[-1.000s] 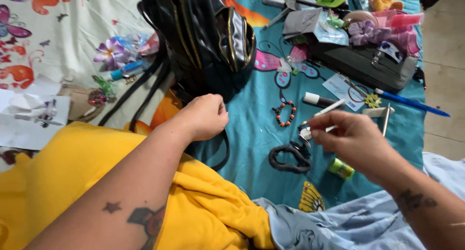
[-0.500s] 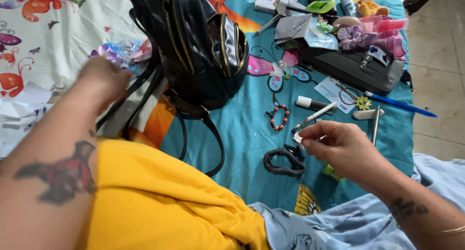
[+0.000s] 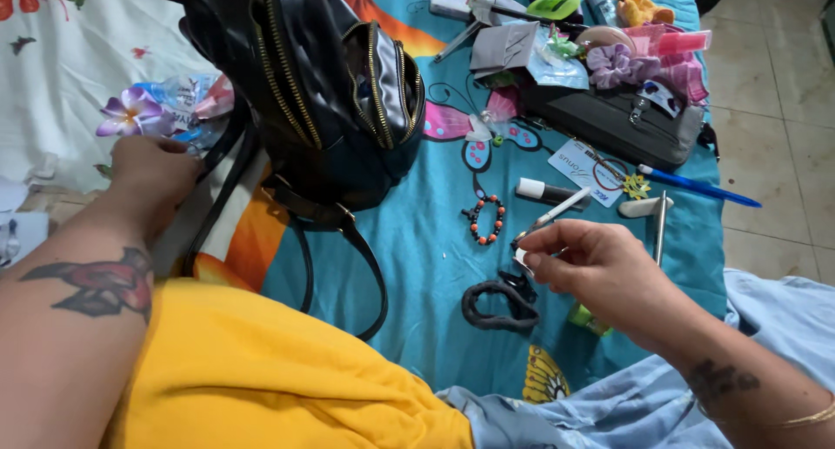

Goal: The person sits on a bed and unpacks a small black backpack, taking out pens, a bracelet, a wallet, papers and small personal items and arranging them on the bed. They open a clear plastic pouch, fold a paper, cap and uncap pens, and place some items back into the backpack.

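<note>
1. Fingers of the right hand pinch a slim white pen at its lower end; the pen slants up toward 1 o'clock. Fingers of the left hand are curled over crinkly clear packaging at 9 o'clock, but whether they grip it I cannot tell.
2. Under everything lies a teal bedsheet printed with butterflies, with a white floral sheet at 10 o'clock.
3. A yellow garment fills the 7 o'clock corner, pale blue cloth the 5 o'clock corner.
4. A black quilted backpack with gold zips lies at 11 o'clock, its straps trailing toward 6 o'clock.
5. A dark flat case sits at 1 o'clock, with a purple scrunchie and pink items heaped on it.
6. A blue pen lies at 3 o'clock, near a silver pen.
7. A black hair clip lies just below the right hand.
8. A white marker lies just above the held pen.
9. A beaded bracelet of orange and black lies just left of the right hand.
10. A purple fabric flower sits just above the left hand.
</note>
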